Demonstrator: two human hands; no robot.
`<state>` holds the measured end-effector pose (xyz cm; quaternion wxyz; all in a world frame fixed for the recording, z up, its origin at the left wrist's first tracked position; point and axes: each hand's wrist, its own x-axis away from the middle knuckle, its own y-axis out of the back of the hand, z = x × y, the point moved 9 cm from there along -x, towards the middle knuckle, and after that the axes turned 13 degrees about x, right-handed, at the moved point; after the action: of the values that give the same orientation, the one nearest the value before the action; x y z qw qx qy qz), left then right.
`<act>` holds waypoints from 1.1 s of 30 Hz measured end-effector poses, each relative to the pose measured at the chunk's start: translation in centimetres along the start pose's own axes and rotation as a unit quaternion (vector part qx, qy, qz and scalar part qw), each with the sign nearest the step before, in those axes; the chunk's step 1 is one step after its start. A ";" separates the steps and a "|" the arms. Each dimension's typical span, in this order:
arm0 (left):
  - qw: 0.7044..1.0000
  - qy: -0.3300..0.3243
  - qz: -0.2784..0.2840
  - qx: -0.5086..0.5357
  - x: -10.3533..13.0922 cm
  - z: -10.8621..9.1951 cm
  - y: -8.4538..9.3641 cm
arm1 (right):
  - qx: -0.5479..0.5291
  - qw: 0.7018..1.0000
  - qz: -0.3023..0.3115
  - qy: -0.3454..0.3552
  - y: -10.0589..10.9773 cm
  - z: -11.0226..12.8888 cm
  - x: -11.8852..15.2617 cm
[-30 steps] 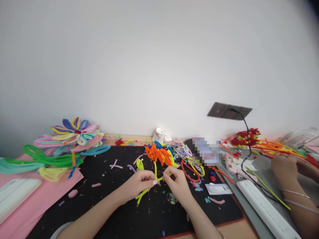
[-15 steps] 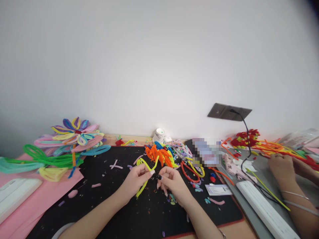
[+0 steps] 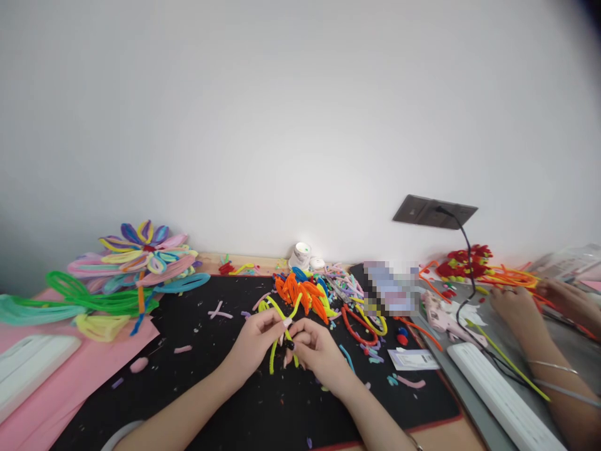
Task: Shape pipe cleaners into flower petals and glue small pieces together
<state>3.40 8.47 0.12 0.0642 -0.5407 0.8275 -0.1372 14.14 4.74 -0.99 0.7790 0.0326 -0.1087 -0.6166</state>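
Observation:
Over the middle of the black mat [image 3: 211,376], my left hand [image 3: 257,338] pinches a bent yellow pipe cleaner [image 3: 272,357]. My right hand [image 3: 315,352] is close against it, thumb and fingers pressed together on a lower strand of the same yellow pipe cleaner. Part of the strands is hidden by my fingers. Just behind my hands lies a pile of orange pipe-cleaner loops [image 3: 307,297]. A red pipe-cleaner loop [image 3: 359,329] and a yellow one rest to the right of the pile.
Left are a multicoloured pipe-cleaner flower [image 3: 148,250], green loops [image 3: 94,300] and pink sheets [image 3: 107,369]. A white cup [image 3: 300,255] stands by the wall. Right are a pink glue gun [image 3: 444,316], a white power strip [image 3: 502,394], a black cord and a co-worker's hands [image 3: 519,313].
My right hand has moved left to meet my left hand and closed on the yellow strand. A second yellow end now hangs below. The co-worker's hands have shifted.

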 end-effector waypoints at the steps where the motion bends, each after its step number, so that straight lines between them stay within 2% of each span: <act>1: 1.000 -0.001 -0.003 0.001 0.0 -0.1 0.1 | 0.010 1.000 -0.003 0.004 0.2 0.1 0.0; 5: 1.000 -0.014 -0.005 -0.003 0.1 -0.7 0.1 | 0.022 1.000 -0.009 0.013 0.7 0.4 0.2; 9: 0.999 -0.019 0.023 -0.031 -0.1 -0.9 -0.3 | -0.022 1.000 -0.021 0.007 0.7 -0.1 0.0; 13: 0.998 0.001 0.057 -0.017 0.0 0.0 -1.0 | -0.091 0.996 -0.006 0.008 0.1 -0.1 0.0; 18: 0.996 0.035 0.079 0.006 0.4 1.3 -2.0 | -0.129 0.991 -0.028 0.009 0.3 0.0 0.1; 26: 0.996 0.050 0.076 0.006 0.6 1.8 -2.2 | -0.114 0.990 -0.076 0.021 0.8 -0.3 0.0; 33: 0.997 0.049 0.041 0.031 0.9 1.8 -2.0 | -0.072 0.988 -0.134 0.020 1.3 0.0 0.3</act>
<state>5.23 6.63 -0.92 0.0458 -0.4963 0.8467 -0.1861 15.48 4.73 -0.74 0.6915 0.0029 -0.0432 -0.7210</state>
